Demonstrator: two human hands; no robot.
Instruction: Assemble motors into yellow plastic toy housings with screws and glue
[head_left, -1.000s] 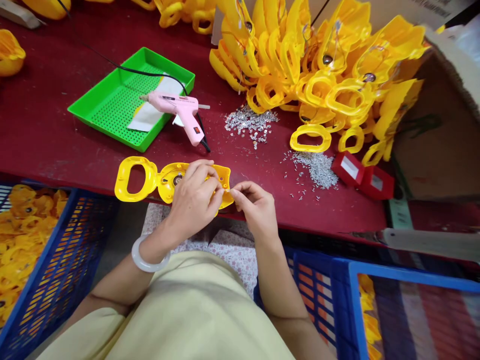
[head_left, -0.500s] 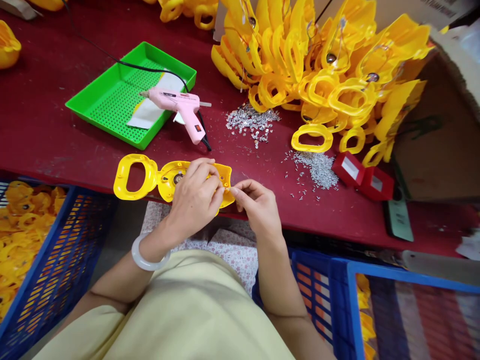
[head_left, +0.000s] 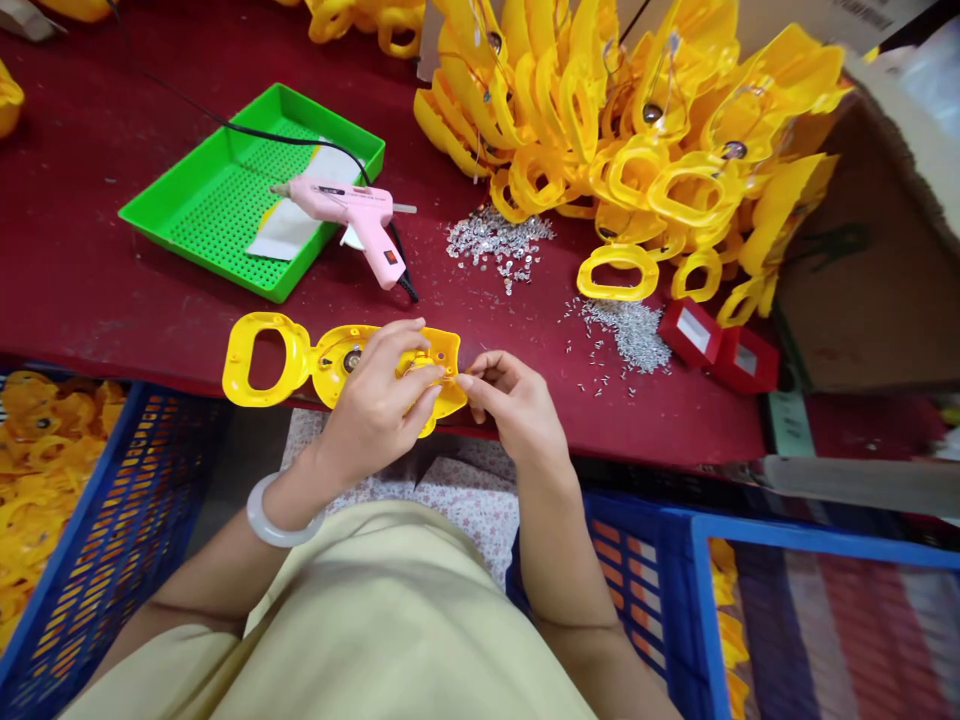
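A yellow plastic housing half (head_left: 327, 375) with a ring-shaped handle lies hollow side up at the table's front edge. A round metallic part sits inside it. Across its middle reaches my left hand (head_left: 386, 390), fingers curled down into the hollow and gripping the shell; it hides much of the inside. At the housing's right end, my right hand (head_left: 514, 405) pinches thumb and forefinger together. Whatever is in that pinch is too small to make out. Beyond the housing, a pink glue gun (head_left: 349, 205) rests against the green tray's edge.
The green perforated tray (head_left: 172, 245) holds a white sheet. Small silvery discs (head_left: 499, 240) and screws (head_left: 634, 335) lie in heaps near stacked yellow housings (head_left: 540, 110) and red boxes (head_left: 690, 335). Blue crates (head_left: 112, 510) flank me below the dark red table (head_left: 75, 290).
My left hand's fingers have lifted and spread slightly over the housing. The right hand keeps its pinch at the right end. The whole view has shifted a little.
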